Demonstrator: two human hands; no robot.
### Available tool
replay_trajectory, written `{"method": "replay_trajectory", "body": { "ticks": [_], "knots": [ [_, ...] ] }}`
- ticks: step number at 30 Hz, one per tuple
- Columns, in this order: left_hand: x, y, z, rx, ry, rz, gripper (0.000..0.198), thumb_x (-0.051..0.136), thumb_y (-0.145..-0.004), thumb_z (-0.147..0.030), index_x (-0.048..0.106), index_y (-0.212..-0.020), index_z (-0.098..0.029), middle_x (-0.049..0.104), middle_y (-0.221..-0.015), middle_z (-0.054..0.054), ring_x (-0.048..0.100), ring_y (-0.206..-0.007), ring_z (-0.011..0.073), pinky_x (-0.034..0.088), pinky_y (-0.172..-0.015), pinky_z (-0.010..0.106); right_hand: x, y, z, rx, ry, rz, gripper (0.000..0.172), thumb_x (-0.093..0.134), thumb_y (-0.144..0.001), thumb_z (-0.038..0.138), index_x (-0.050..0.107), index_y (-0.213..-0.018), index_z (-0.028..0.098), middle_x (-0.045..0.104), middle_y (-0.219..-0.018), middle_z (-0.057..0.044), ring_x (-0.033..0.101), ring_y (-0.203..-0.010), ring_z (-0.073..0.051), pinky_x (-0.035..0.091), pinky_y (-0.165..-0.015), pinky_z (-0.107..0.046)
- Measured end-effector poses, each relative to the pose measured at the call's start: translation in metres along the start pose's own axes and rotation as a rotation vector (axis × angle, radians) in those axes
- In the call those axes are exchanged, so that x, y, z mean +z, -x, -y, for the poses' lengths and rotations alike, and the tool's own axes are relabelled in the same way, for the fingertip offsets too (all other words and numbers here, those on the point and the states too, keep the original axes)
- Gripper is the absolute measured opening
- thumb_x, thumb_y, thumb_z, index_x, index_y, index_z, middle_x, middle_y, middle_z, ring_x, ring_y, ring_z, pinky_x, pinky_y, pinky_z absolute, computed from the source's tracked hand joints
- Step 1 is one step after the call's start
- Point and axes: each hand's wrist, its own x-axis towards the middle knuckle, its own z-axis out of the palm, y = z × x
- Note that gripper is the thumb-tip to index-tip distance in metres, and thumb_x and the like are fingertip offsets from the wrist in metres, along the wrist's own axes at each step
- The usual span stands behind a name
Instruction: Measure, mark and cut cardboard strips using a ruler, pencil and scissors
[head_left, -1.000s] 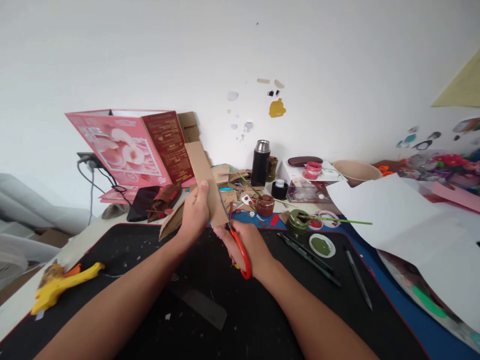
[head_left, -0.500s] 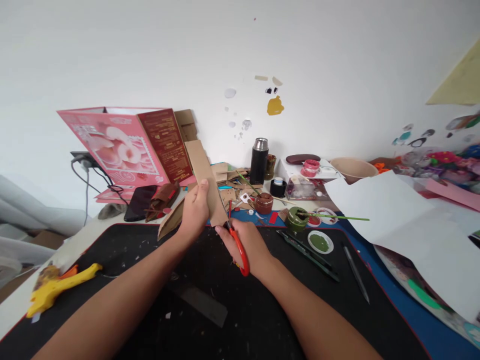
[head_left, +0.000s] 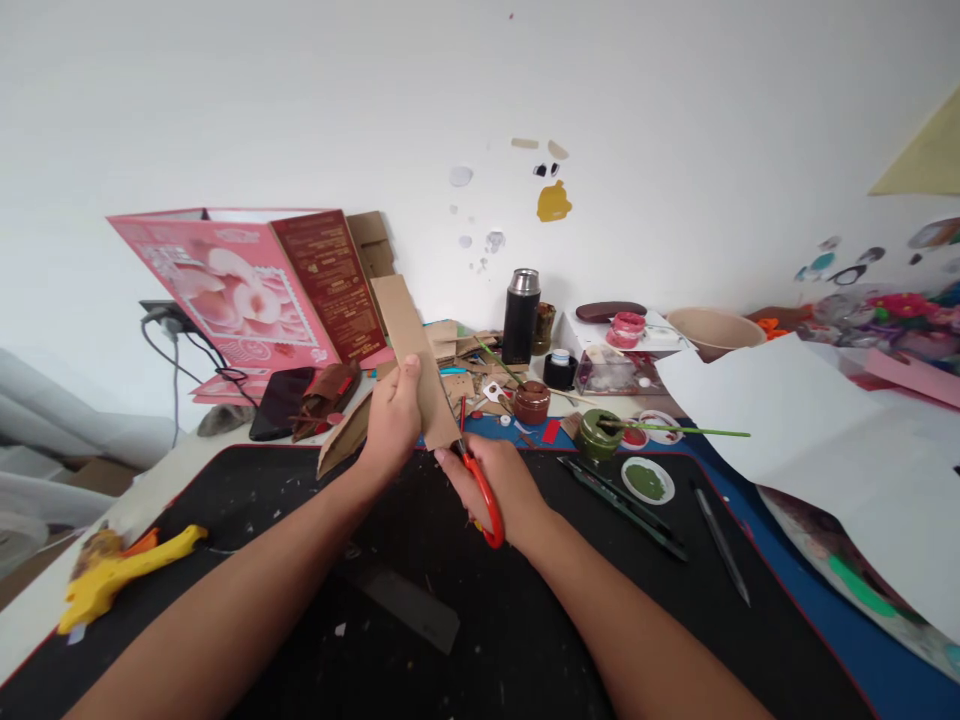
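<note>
My left hand point(head_left: 395, 412) grips a long strip of brown cardboard point(head_left: 417, 350), thumb across its face, and holds it raised and tilted over the black mat point(head_left: 300, 600). Orange-red scissors point(head_left: 484, 492) are in my right hand point(head_left: 504, 485), fingers closed around the handles. Their blades lie at the strip's lower right edge, partly hidden behind the cardboard. Another bent piece of cardboard point(head_left: 346, 437) rests just left of my left hand. A dark flat ruler-like strip point(head_left: 409, 607) lies on the mat beneath my forearms.
A yellow glue gun point(head_left: 124, 575) lies at the left. On the right are a green paint jar point(head_left: 598, 436) with a brush, a green-smeared lid point(head_left: 647, 481), a dark green cutter point(head_left: 626, 510) and a pen point(head_left: 721, 540). Behind stand a black flask point(head_left: 520, 320), cardboard scraps and a pink box point(head_left: 247, 290).
The view has shifted slightly, so the background sits a little differently. Both hands keep their hold on the cardboard strip and scissors, with hardly any movement between them.
</note>
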Motion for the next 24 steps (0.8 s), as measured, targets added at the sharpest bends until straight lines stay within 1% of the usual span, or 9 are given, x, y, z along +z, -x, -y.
{"method": "replay_trajectory", "body": {
  "ticks": [3,6,11,13,16,19,24],
  "knots": [
    [-0.0007,0.0004,-0.0011,0.024,-0.024,-0.010,0.052,0.058,-0.097,-0.068,0.060,-0.074,-0.021,0.058,-0.067,0.001,0.052,-0.061,0.0182,0.040,-0.055,0.029,-0.0033,0.0006,-0.0006,-0.029,-0.030,0.037,0.037,0.065,-0.107,0.047,0.061,-0.078,0.024,0.070,-0.059,0.000,0.070,-0.054,-0.019,0.048,-0.062,-0.027],
    [-0.0008,0.0010,-0.0029,0.026,-0.025,0.000,0.054,0.057,-0.096,-0.070,0.058,-0.072,-0.022,0.058,-0.067,0.001,0.052,-0.060,0.0182,0.040,-0.054,0.029,-0.0056,-0.0004,-0.0014,-0.041,-0.070,0.065,0.039,0.067,-0.105,0.055,0.065,-0.083,0.023,0.075,-0.064,-0.001,0.076,-0.061,-0.020,0.052,-0.067,-0.027],
    [0.0023,0.0041,-0.0042,0.017,-0.038,0.020,0.058,0.058,-0.093,-0.075,0.055,-0.067,-0.023,0.056,-0.063,0.001,0.051,-0.058,0.0182,0.039,-0.052,0.030,-0.0058,-0.0029,-0.0027,0.003,-0.178,0.127,0.043,0.072,-0.099,0.064,0.071,-0.100,0.022,0.080,-0.074,-0.003,0.080,-0.066,-0.021,0.055,-0.068,-0.026],
    [0.0035,0.0058,-0.0045,0.015,-0.039,0.024,0.059,0.058,-0.092,-0.077,0.054,-0.068,-0.023,0.054,-0.063,0.000,0.050,-0.057,0.0178,0.038,-0.052,0.030,-0.0067,-0.0029,-0.0015,0.000,-0.180,0.140,0.045,0.073,-0.098,0.066,0.072,-0.103,0.021,0.081,-0.078,-0.004,0.081,-0.068,-0.022,0.056,-0.067,-0.026],
    [0.0037,0.0074,-0.0055,-0.009,-0.038,0.042,0.059,0.057,-0.091,-0.078,0.055,-0.069,-0.023,0.052,-0.062,-0.001,0.048,-0.056,0.0173,0.037,-0.052,0.030,-0.0086,-0.0015,0.0019,0.016,-0.158,0.137,0.046,0.073,-0.097,0.068,0.074,-0.101,0.022,0.081,-0.078,-0.005,0.080,-0.067,-0.022,0.055,-0.065,-0.027],
    [0.0029,0.0080,-0.0065,-0.016,-0.033,0.045,0.059,0.058,-0.091,-0.077,0.055,-0.069,-0.023,0.052,-0.062,-0.001,0.047,-0.057,0.0172,0.036,-0.052,0.030,-0.0089,0.0001,0.0048,0.029,-0.113,0.102,0.045,0.074,-0.097,0.068,0.075,-0.098,0.023,0.078,-0.072,-0.004,0.078,-0.065,-0.023,0.053,-0.063,-0.027],
    [0.0031,0.0085,-0.0054,-0.009,-0.023,0.034,0.057,0.058,-0.092,-0.075,0.053,-0.068,-0.023,0.052,-0.063,0.000,0.048,-0.058,0.0177,0.036,-0.053,0.030,-0.0052,-0.0003,0.0031,0.010,-0.080,0.060,0.042,0.074,-0.098,0.064,0.073,-0.088,0.023,0.072,-0.063,-0.002,0.073,-0.061,-0.022,0.048,-0.060,-0.027]
  ]
}}
